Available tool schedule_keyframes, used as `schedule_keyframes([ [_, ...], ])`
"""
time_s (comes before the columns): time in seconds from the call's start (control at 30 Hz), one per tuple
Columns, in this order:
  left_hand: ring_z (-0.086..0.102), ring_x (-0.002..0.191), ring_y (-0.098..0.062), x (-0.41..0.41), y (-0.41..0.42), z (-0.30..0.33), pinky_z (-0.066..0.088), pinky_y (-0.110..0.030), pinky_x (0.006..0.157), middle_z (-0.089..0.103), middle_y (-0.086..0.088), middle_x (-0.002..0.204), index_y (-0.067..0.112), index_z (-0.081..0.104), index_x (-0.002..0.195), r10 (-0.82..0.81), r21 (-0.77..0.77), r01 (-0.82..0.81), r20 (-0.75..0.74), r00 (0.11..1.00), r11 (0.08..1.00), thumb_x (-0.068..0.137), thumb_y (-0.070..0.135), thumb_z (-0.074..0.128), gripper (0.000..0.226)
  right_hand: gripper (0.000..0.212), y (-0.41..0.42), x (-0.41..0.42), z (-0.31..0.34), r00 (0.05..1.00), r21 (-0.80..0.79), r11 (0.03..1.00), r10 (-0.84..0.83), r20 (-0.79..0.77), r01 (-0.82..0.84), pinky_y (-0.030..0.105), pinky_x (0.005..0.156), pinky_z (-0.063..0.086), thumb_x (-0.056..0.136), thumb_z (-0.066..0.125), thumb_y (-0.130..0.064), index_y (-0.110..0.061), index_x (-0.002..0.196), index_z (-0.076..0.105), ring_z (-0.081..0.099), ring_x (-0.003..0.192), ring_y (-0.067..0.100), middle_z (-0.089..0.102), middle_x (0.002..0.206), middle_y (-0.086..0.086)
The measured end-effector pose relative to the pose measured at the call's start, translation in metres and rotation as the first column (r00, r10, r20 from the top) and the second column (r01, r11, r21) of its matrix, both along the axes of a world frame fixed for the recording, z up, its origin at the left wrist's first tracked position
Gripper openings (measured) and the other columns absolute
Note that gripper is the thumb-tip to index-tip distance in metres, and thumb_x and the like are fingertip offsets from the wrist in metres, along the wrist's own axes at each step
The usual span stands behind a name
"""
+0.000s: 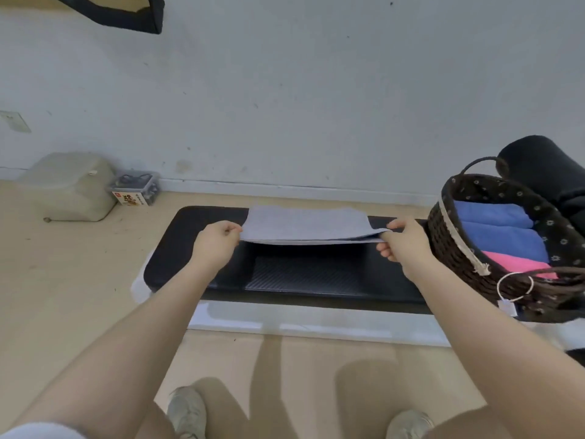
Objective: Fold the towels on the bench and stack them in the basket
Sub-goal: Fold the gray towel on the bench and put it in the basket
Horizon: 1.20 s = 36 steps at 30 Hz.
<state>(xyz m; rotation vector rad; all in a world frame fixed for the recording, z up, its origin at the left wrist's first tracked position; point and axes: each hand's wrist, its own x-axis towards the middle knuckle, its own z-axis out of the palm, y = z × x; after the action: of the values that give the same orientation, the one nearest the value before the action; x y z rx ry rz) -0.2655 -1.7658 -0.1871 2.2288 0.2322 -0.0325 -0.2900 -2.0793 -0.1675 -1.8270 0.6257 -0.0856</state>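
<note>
A pale grey towel, folded over into two layers, is held just above the black padded bench. My left hand pinches its near left corner. My right hand pinches its near right corner. The towel's far edge rests on the bench. At the bench's right end stands a dark wicker basket with a patterned lining. Inside it lie two folded blue towels and a pink towel.
The bench stands against a white wall on a tan floor. A beige plastic container and a small clear box sit on the floor to the left. A black cushion lies behind the basket. My shoes are near the bottom edge.
</note>
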Motion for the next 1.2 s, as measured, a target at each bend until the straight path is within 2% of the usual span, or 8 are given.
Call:
schedule_keyframes([
  [0.1,0.06,0.099,-0.022,-0.026,0.004,-0.015,0.046,-0.032,0.084,0.067,-0.005,0.105,0.015,0.063,0.112,-0.013,0.052,0.015,-0.041,0.999,0.999,0.091,0.025,0.051,0.026,0.013,0.001,-0.027,-0.024,0.996,0.027,0.998,0.067,-0.066,-0.065,0.025,0.055,0.048,0.093,0.046,-0.005,-0.011,0.101,0.055,0.057,0.058,0.017,0.063,0.071,0.01],
  [0.27,0.06,0.073,-0.013,-0.05,0.011,-0.024,0.046,-0.023,0.059,0.068,-0.001,0.086,0.019,0.062,0.108,-0.109,0.175,0.116,-0.052,0.993,0.978,0.084,0.012,0.057,0.025,0.02,-0.002,-0.055,-0.033,0.988,0.138,0.982,0.136,-0.069,-0.126,0.032,0.075,0.055,0.093,0.045,-0.003,-0.011,0.093,0.063,0.065,0.072,0.02,0.069,0.08,0.011],
  [0.5,0.06,0.076,-0.023,-0.072,0.012,-0.035,0.05,-0.035,0.066,0.065,0.001,0.074,0.016,0.068,0.091,-0.129,0.365,0.113,0.019,0.991,0.924,0.089,0.021,0.055,0.014,0.009,-0.019,-0.095,-0.052,0.922,-0.235,0.892,0.366,-0.126,-0.386,0.032,0.073,0.048,0.08,0.065,-0.015,-0.019,0.088,0.066,0.06,0.079,0.017,0.069,0.083,0.0],
  [0.7,0.055,0.075,-0.025,-0.091,0.008,-0.042,0.047,-0.033,0.066,0.06,-0.003,0.08,0.011,0.064,0.096,-0.151,0.379,0.134,0.015,0.988,0.916,0.085,0.013,0.053,0.015,0.004,-0.024,-0.118,-0.068,0.91,-0.539,0.751,0.406,-0.077,-0.381,0.022,0.063,0.039,0.078,0.069,-0.012,-0.014,0.079,0.065,0.055,0.081,0.02,0.065,0.083,0.0],
  [0.87,0.048,0.105,-0.026,-0.097,0.013,-0.038,0.044,-0.036,0.088,0.053,-0.003,0.112,0.013,0.056,0.08,-0.306,0.362,0.276,0.029,0.951,0.89,0.081,0.024,0.05,0.013,0.019,-0.025,-0.123,-0.059,0.769,-0.667,0.564,0.639,-0.021,-0.487,0.027,0.096,0.029,0.065,0.061,-0.009,-0.023,0.059,0.051,0.042,0.121,0.021,0.058,0.122,0.001],
  [0.97,0.051,0.108,-0.023,-0.097,0.012,-0.03,0.043,-0.034,0.087,0.063,-0.002,0.11,0.013,0.05,0.066,-0.328,0.285,0.291,0.089,0.941,0.913,0.075,0.024,0.051,0.015,0.005,-0.019,-0.121,-0.042,0.79,-0.491,0.69,0.613,0.008,-0.531,0.027,0.083,0.037,0.061,0.047,-0.015,-0.012,0.063,0.051,0.052,0.09,0.013,0.068,0.093,0.0],
  [1.03,0.054,0.089,-0.019,-0.098,0.011,-0.028,0.042,-0.03,0.073,0.064,-0.002,0.093,0.011,0.051,0.069,-0.273,0.154,0.258,0.085,0.958,0.954,0.082,0.014,0.054,0.013,0.007,-0.021,-0.116,-0.039,0.831,-0.386,0.784,0.551,0.072,-0.486,0.028,0.06,0.029,0.06,0.043,-0.015,-0.008,0.062,0.042,0.036,0.062,0.016,0.047,0.064,0.005],
  [1.2,0.046,0.072,-0.015,-0.089,0.009,-0.031,0.038,-0.026,0.064,0.053,0.001,0.079,0.012,0.055,0.087,-0.134,-0.242,0.153,0.093,0.987,0.958,0.089,0.012,0.052,0.004,0.017,-0.026,-0.102,-0.047,0.923,-0.161,0.93,0.354,0.151,-0.33,0.031,0.06,0.032,0.08,0.048,0.001,-0.015,0.073,0.05,0.041,0.066,0.017,0.047,0.068,-0.001],
])
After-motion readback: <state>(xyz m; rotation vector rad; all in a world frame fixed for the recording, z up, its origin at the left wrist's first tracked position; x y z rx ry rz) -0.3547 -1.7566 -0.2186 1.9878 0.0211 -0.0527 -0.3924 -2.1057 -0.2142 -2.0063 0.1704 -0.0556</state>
